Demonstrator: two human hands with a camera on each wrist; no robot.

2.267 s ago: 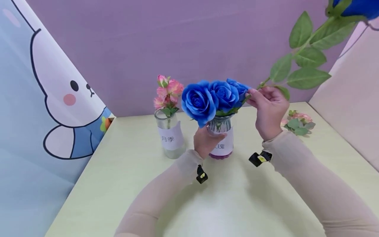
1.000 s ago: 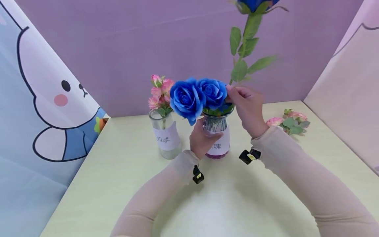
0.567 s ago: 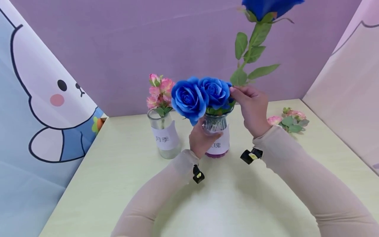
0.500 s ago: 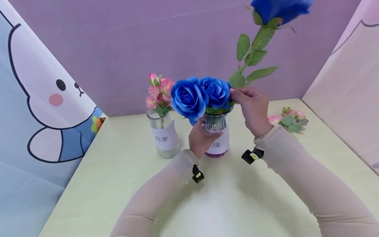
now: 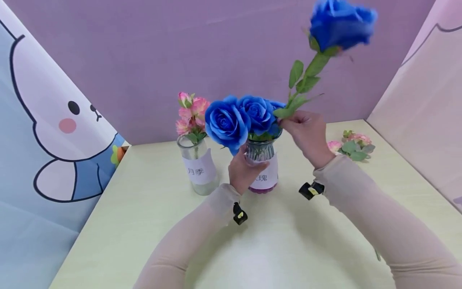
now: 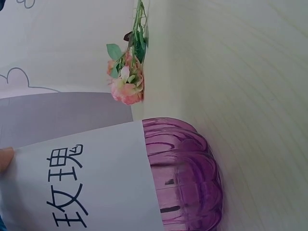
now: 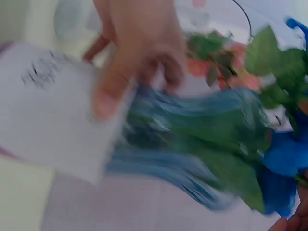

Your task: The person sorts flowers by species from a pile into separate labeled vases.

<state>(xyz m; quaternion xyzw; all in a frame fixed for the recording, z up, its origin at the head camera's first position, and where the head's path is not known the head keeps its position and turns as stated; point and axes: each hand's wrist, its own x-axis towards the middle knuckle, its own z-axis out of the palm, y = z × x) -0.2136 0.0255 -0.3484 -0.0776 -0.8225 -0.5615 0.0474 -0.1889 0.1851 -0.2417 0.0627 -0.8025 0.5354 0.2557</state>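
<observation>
My left hand (image 5: 243, 170) grips a glass vase (image 5: 260, 151) with a white paper label and a purple base (image 6: 192, 178). In the right wrist view its thumb lies along the label's edge (image 7: 103, 139). Several blue roses (image 5: 227, 122) fill the vase, their heads leaning over the rim. At the rim's right side, my right hand (image 5: 308, 134) pinches the stem of another blue rose (image 5: 341, 26), leafy and tilted up to the right. The lower end of that stem is hidden behind the hand and the blooms. Right fingertips (image 7: 298, 219) show at the right wrist view's corner.
Left of the vase stands a clear glass vase (image 5: 207, 184) with a label and pink flowers (image 5: 191, 114). More pink flowers (image 5: 357, 144) lie on the table (image 5: 144, 208) at the right. A purple backdrop (image 5: 162, 60) rises behind; a cartoon panel (image 5: 54, 140) is at left.
My right hand has brought the rose from the right to the vase's rim, swung it more upright, then lowered it, so its head shows more fully. The left hand keeps its grip on the vase.
</observation>
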